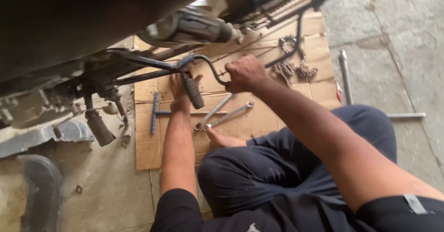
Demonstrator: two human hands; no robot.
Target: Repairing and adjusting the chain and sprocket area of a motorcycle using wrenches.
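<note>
The person sits cross-legged on the floor beside a motorcycle, both hands up at its underside. The right hand (243, 72) is closed in a fist around the curved black lever arm (213, 69), gripping it near its lower bend. The left hand (179, 88) reaches in behind the ribbed rubber foot peg (193, 92); its fingers look spread against the metal rather than wrapped round anything, though the peg hides most of them, so its grip cannot be told for sure.

The lever arm is still joined to the machine at its upper end, so the work on it looks to be midway: nothing has come free, and no tool is in either hand. Two spanners (223, 113) and a blue T-handle wrench (155, 113) lie unused on the cardboard sheet (148, 149) just below the hands, and a loose chain (291, 65) lies further up the sheet.

The lever arm runs roughly left to right across the view, arching from its pivot at the left down to the right hand. The foot peg hangs below it, its long axis steep, pointing down and slightly right.
</note>
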